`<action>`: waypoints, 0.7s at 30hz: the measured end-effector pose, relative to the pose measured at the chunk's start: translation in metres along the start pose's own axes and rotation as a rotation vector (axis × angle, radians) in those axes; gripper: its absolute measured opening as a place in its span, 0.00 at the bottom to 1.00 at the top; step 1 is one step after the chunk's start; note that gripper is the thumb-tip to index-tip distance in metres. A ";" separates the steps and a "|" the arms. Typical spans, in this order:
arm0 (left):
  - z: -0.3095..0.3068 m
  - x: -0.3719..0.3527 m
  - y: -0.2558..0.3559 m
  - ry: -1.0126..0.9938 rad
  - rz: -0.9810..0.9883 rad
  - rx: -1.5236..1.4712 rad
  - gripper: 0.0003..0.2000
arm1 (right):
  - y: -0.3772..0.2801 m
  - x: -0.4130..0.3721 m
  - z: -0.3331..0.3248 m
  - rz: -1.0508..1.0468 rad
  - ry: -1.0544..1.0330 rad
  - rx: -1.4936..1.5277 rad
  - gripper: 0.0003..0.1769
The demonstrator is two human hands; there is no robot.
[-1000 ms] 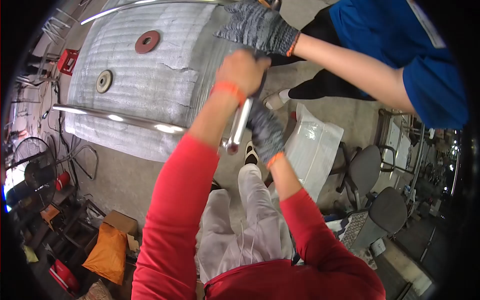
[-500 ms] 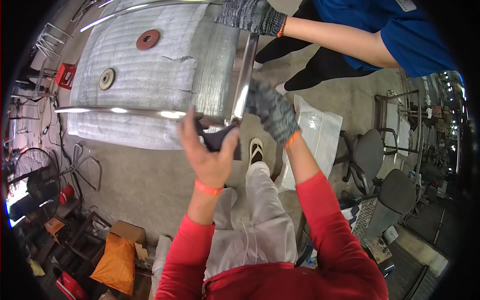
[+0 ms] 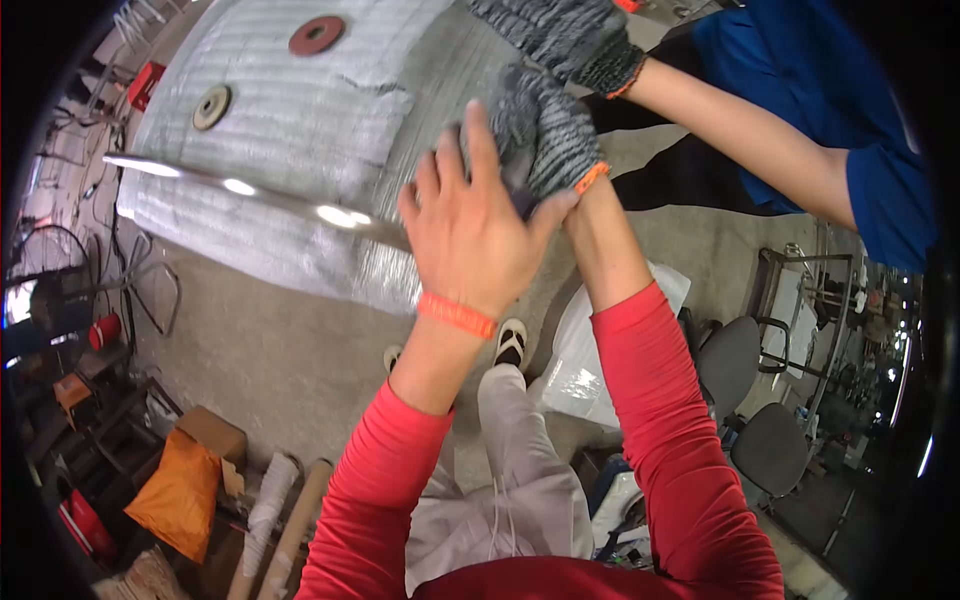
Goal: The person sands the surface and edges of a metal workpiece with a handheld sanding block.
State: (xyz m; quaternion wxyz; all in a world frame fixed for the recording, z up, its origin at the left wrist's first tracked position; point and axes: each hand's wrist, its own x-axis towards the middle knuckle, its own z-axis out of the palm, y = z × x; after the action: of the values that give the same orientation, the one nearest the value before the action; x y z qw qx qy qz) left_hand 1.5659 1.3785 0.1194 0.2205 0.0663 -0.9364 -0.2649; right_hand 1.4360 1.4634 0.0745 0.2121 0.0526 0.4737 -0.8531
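My left hand (image 3: pixel 470 235) is bare with an orange wristband, fingers stretched over the corner of a shiny metal tube frame (image 3: pixel 240 188). A dark flexible sheet (image 3: pixel 518 180) shows between its thumb and forefinger, pressed under the palm; most of it is hidden. Close beside it, my right hand (image 3: pixel 548 130), in a grey knitted glove with orange trim, is curled round the frame's side tube, which the hands mostly cover. Just beyond, a co-worker's gloved hand (image 3: pixel 570 40) lies at the same side of the frame.
Foam wrap (image 3: pixel 280 130) covers the surface under the frame, bearing a red disc (image 3: pixel 317 35) and a grey disc (image 3: pixel 211 107). A wrapped package (image 3: pixel 580 375) and office chairs (image 3: pixel 730 365) are at right. An orange bag (image 3: pixel 180 490) and rolls (image 3: pixel 270 520) stand at lower left.
My left hand has moved up and right with the dark sheet, turning its back to view. My right hand has shifted up the frame. The co-worker's hand is now closer to mine.
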 end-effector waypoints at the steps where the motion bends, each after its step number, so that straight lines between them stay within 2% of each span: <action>1: 0.000 0.002 0.001 -0.072 -0.054 -0.015 0.52 | 0.006 0.000 -0.001 -0.076 0.083 0.026 0.14; 2: -0.004 -0.002 0.000 -0.044 -0.042 -0.076 0.52 | 0.009 0.010 -0.013 -0.426 -0.120 -0.535 0.14; 3: -0.003 -0.012 -0.008 -0.032 -0.044 -0.070 0.52 | 0.012 0.019 -0.024 -0.887 -0.144 -0.996 0.13; 5: 0.018 -0.048 -0.037 0.162 0.089 -0.159 0.53 | -0.001 0.008 -0.013 0.143 -0.127 0.180 0.12; 6: 0.044 -0.068 -0.053 0.232 -0.007 -0.355 0.54 | -0.001 0.005 -0.012 0.092 -0.218 0.179 0.11; 7: 0.044 -0.065 -0.054 0.241 -0.011 -0.360 0.54 | -0.003 0.003 -0.006 0.093 -0.221 0.169 0.11; 8: 0.037 -0.061 -0.053 0.215 0.044 -0.234 0.55 | -0.003 0.003 0.003 0.008 -0.129 0.003 0.11; 10: 0.015 -0.047 -0.038 0.127 0.069 -0.048 0.57 | -0.002 -0.007 0.012 0.046 0.043 0.143 0.10; 11: 0.008 -0.030 -0.024 0.122 0.068 -0.047 0.57 | -0.004 -0.005 0.014 0.049 0.045 0.146 0.10; 13: 0.004 -0.005 -0.002 -0.013 -0.017 -0.062 0.59 | -0.006 -0.008 0.019 -0.025 0.136 -0.041 0.10; 15: 0.010 -0.017 -0.013 0.010 -0.006 -0.043 0.61 | -0.009 -0.003 0.018 -0.091 0.169 -0.126 0.11; 17: 0.033 -0.059 -0.044 0.233 0.101 -0.138 0.62 | -0.003 -0.008 0.002 0.058 -0.170 0.151 0.10; 19: 0.027 -0.053 -0.040 0.222 0.080 -0.099 0.62 | -0.006 -0.005 0.005 0.073 -0.190 0.194 0.10; 21: 0.002 -0.021 -0.008 0.056 0.019 0.008 0.62 | -0.005 -0.015 0.021 0.022 0.071 0.075 0.11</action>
State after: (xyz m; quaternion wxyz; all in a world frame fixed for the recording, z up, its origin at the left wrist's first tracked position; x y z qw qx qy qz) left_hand 1.5836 1.3776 0.1055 0.2489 0.0655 -0.9314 -0.2573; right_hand 1.4498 1.4530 0.0940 0.2023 0.0961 0.4479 -0.8656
